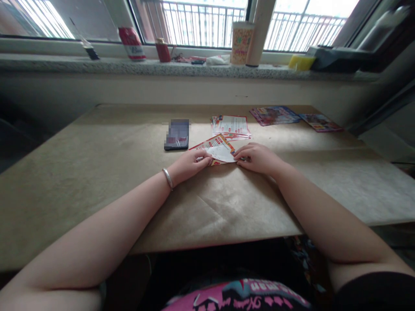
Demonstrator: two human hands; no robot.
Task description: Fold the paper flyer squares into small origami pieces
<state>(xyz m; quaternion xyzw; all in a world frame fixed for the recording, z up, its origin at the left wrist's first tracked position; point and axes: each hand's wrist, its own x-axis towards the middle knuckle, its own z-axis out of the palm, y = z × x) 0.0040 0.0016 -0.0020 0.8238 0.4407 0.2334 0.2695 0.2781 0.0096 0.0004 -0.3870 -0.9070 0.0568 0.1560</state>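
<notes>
A printed paper sheet [222, 153] is held between the two hands, just above or on the tabletop [106, 185]. Its left edge is gripped by the left hand [189, 165], thumb on top; its right corner is pinched by the fingertips of the right hand [257, 159]. The hands are kept apart, with the sheet spanning the gap.

A fold seems to be only partly made: a pale flap is turned over the printed face and looks slightly raised, so a flat, firm crease cannot be judged as finished. Whether other folds have been made cannot be told.

Just beyond the hands, a loose stack of similar sheets [231, 125] is seen lying flat, apparently unworked. Farther off, beyond the right hand, two bluish piles [275, 115] [320, 122] are laid. Beyond the left hand, a dark flat object [177, 136] is left untouched.
</notes>
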